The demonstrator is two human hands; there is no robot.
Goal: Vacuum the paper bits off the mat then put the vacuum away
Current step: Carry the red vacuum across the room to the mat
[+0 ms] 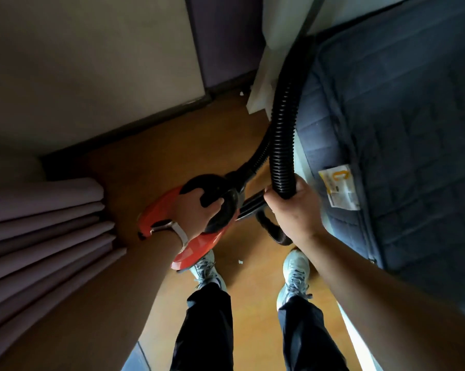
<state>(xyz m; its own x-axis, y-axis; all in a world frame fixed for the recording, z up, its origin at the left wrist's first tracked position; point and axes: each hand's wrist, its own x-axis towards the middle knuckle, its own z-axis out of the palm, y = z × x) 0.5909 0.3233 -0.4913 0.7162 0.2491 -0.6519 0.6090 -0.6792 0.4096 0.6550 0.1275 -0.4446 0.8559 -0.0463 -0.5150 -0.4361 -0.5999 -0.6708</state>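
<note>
Vacuum [215, 187], head view: a canister body in orange-red with a round black top is hanging in front of the person's legs, its rear edge overlapping the left shoe [205, 266]. The left hand [196, 210], wearing a watch [169, 227], is curling its fingers round the black handle on the top. The right hand [293, 207] is closing round the black ribbed hose [282, 129], which is looping upward beside the hand and arching back down to the canister's front. Beneath everything, an orange-brown wood floor [172, 145] is carrying a small white paper bit [240, 261] between the two pale shoes. A quilted navy mat [400, 116] bearing a yellow-and-white label [338, 188] is filling the right side. Mauve curtain folds [38, 223] are hanging at left, below a beige wall [92, 62] edged by a dark skirting.
</note>
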